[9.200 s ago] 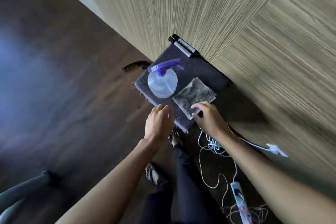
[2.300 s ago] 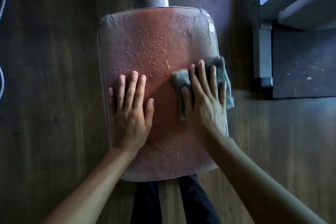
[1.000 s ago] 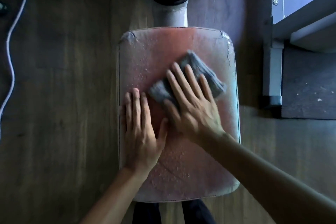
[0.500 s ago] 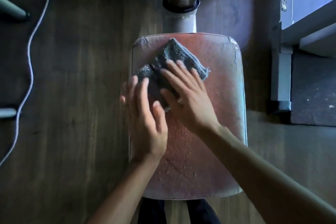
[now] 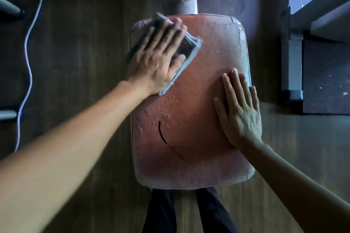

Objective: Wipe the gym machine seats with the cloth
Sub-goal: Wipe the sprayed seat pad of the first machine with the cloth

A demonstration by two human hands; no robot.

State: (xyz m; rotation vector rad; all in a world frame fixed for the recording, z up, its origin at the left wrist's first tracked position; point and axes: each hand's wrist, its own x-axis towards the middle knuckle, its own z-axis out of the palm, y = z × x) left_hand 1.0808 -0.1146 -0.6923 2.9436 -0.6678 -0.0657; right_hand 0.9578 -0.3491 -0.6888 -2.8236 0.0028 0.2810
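A worn red padded gym seat (image 5: 189, 104) fills the middle of the head view, with water droplets on its lower left part. The grey cloth (image 5: 191, 47) lies on the seat's far left corner. My left hand (image 5: 157, 56) presses flat on the cloth with straight, spread fingers, covering most of it. My right hand (image 5: 238, 111) rests flat on the bare seat near its right edge, fingers straight, holding nothing.
The seat's metal post (image 5: 186, 4) rises at the far end. A white cable (image 5: 28, 53) runs down the wooden floor at left, near grey legs (image 5: 9, 7). A grey machine frame (image 5: 291, 66) and dark mat (image 5: 325, 77) stand at right. My legs (image 5: 189, 212) are below the seat.
The cloth has passed from my right hand to my left, which now presses it at the far left corner. My right hand has moved to the seat's right edge.
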